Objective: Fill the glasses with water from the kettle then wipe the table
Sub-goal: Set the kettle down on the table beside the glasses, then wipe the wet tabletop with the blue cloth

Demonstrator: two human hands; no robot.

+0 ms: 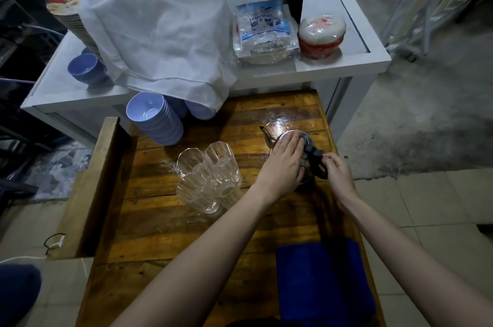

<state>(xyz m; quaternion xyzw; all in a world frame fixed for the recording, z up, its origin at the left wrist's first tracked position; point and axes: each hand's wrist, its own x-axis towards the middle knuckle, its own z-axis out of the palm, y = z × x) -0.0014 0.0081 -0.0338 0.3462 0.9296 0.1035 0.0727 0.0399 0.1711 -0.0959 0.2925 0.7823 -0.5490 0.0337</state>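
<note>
The left hand (282, 164) lies flat, fingers straight and together, on the lid of the kettle (306, 138), probably to keep the lid seated once the kettle tips. The right hand (337, 172) curls its fingers round the black handle (316, 164) at the kettle's near side, ready to lift. The kettle stands on the tabletop (160, 220) with its spout turned away towards a wet patch (280, 121). Just left of it the glasses (210, 174) stand bunched together and look unfilled, so pouring seems not yet begun. A folded blue cloth (320, 281) waits nearer the person, presumably for wiping afterwards.
</note>
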